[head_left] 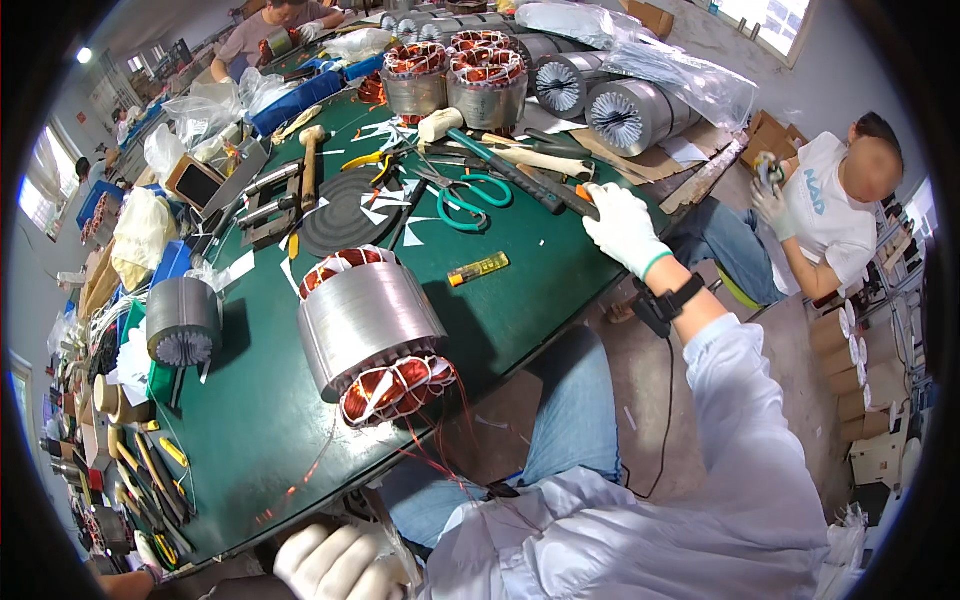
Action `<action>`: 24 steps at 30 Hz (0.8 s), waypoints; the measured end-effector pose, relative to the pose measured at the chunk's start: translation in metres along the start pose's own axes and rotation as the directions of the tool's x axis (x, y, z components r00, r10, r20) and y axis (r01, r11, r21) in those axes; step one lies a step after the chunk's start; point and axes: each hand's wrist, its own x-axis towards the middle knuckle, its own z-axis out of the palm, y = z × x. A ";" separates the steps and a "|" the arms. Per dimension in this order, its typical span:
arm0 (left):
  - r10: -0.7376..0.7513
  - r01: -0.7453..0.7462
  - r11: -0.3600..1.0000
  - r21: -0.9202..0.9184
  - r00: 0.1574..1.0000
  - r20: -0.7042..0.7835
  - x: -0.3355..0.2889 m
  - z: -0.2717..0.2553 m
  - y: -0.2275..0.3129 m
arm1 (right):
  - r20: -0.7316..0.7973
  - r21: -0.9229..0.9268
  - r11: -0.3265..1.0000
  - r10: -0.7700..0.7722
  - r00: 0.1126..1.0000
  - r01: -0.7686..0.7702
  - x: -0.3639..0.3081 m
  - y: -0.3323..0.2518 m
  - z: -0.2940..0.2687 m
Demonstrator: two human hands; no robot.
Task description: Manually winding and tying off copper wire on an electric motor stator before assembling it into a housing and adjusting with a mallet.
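My right hand (625,228), in a white glove, reaches over the table's right side and is closed on the end of a long black handle (578,205). The far part of that tool is lost among others. Beside it lies a teal-and-black handle (490,157) by a pale mallet head (440,125). My gloved left hand (338,562) is low at the near edge, fingers curled; whatever they may hold is hidden. Between the hands, a steel motor stator (370,318) lies on its side, its red copper windings (398,388) laced with white cord and trailing thin wires.
On the green table (270,450) lie teal-handled scissors (470,203), a yellow marker-like stick (478,268), a dark round pad (345,215) with white paper scraps, and a smaller stator core (184,322). Wound stators (487,90) stand behind. A seated co-worker (825,210) is at right.
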 end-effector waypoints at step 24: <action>-0.792 0.977 -0.122 -0.173 0.009 0.610 -0.070 -0.018 0.042 | -0.187 0.074 0.981 -0.163 0.969 0.179 0.087 -0.051 0.062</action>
